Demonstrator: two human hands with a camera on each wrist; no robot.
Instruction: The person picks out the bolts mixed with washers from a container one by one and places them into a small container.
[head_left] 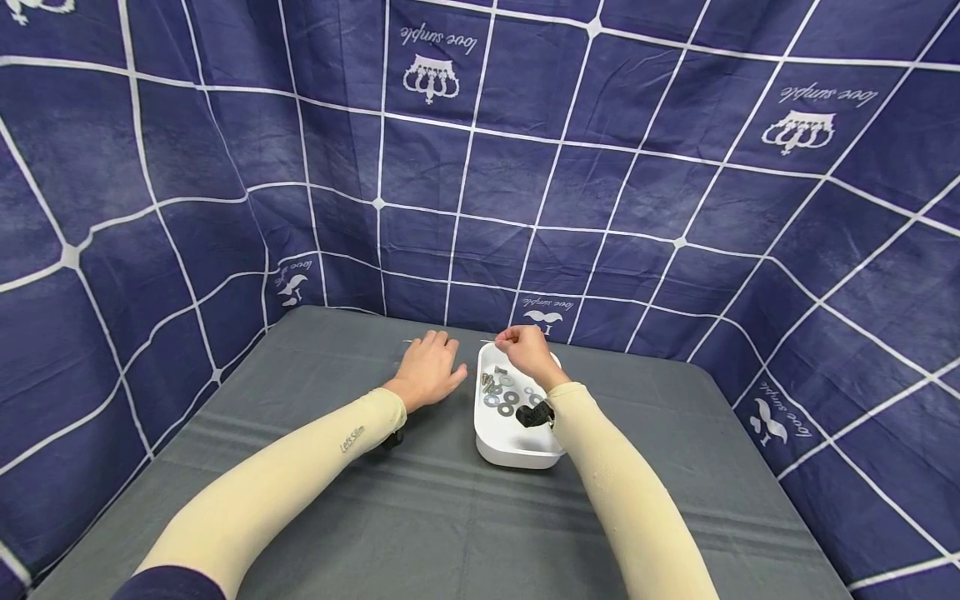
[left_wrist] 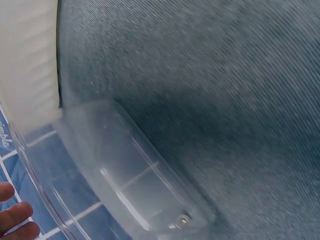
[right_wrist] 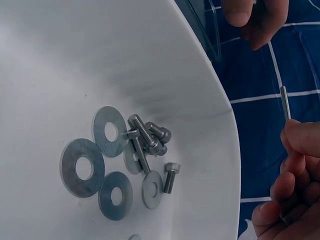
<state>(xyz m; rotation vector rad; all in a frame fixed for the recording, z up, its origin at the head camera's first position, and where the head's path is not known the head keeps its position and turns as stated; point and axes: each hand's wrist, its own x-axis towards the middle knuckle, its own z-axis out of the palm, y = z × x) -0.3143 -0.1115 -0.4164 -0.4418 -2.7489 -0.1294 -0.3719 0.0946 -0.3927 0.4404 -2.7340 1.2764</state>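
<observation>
My right hand (head_left: 528,354) pinches a thin metal rod (right_wrist: 285,102) between thumb and finger, above the far end of a white tub (head_left: 517,454). The rod's other end is hidden in the fingers. Inside the tub lie flat washers (right_wrist: 82,167) and several socket-head screws (right_wrist: 171,177). My left hand (head_left: 431,367) is left of the tub, fingers extended and slightly bent. It is close to a clear plastic box (left_wrist: 135,170), but whether it touches the box cannot be told. One small metal piece (left_wrist: 181,220) is in that box.
Under everything is a grey cloth-covered table (head_left: 360,508). A blue curtain (head_left: 495,175) with white grid lines rises behind the table and along both sides. The tub's raised wall (right_wrist: 200,75) stands between its hardware and my right hand.
</observation>
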